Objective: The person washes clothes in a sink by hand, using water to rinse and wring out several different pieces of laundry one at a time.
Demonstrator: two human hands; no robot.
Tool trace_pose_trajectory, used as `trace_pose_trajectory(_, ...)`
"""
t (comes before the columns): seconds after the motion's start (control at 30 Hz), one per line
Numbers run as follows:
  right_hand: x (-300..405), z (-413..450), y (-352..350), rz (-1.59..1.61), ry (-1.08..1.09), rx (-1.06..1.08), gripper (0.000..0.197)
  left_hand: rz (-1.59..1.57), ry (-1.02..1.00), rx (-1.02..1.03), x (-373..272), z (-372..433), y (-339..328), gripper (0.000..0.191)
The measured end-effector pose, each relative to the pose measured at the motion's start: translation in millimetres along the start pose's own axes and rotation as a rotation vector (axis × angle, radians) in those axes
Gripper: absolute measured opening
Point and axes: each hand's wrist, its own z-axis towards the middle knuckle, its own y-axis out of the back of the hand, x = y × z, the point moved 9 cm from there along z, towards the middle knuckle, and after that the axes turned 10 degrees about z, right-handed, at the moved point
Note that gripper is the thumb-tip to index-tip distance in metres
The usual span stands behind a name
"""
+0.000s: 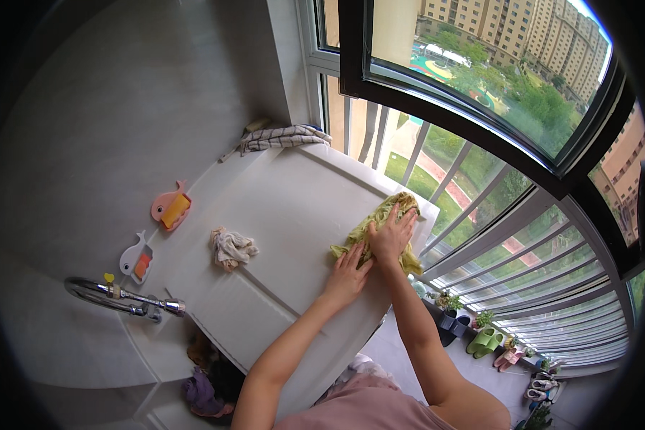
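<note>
A crumpled yellow-green cloth (366, 228) with brownish stains at its far end lies on a white laundry counter (285, 204), near the window-side edge. My right hand (391, 236) rests flat on top of the cloth with its fingers apart. Just to its left, my left hand (348, 277) lies across the cloth's near edge, fingers extended. Neither hand closes around the fabric. What lies under the palms is hidden. Farther left on the counter sits a small bunched white and beige cloth (233, 248).
A chrome faucet (145, 305) juts out at left, beside pink (171, 207) and grey (136, 258) whale-shaped soap dishes. A checked cloth (285, 138) lies at the back corner. Window railings (451, 172) border the right; green slippers (485, 342) and potted plants (448, 301) line the floor.
</note>
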Motion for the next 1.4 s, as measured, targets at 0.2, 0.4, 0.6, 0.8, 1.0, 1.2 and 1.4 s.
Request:
trace_pose_trajectory(0.2, 78, 50, -80, 0.066, 0.362, 0.070, 0.081, 0.123, 0.221, 0.017, 82, -34, 56, 0.059)
trace_pose_trajectory(0.4, 185, 79, -168, 0.195, 0.708, 0.559, 0.080, 0.331, 0.764, -0.198, 205, -97, 133, 0.071)
trace_pose_trajectory(0.6, 258, 80, -220, 0.222, 0.841, 0.690, 0.077, 0.294, 0.854, -0.226, 265, -126, 129, 0.049)
trace_pose_trajectory(0.8, 308, -52, -205, 0.225, 1.119, 0.754, 0.073, 0.276, 0.786, -0.333, 231, -175, 150, 0.034)
trace_pose_trajectory(1.0, 348, -243, -165, 0.642, 1.257, 0.771, 0.058, 0.180, 0.938, -0.458, 163, -251, 176, 0.033)
trace_pose_trajectory(1.2, 287, -238, -118, 1.257, 0.364, 1.107, 0.041, 0.086, 0.960, -0.559, 125, -306, 199, 0.031)
trace_pose_trajectory(1.4, 125, -82, -6, 1.588, 0.042, 0.789, 0.047, -0.006, 0.891, -0.625, 115, -292, 186, 0.032)
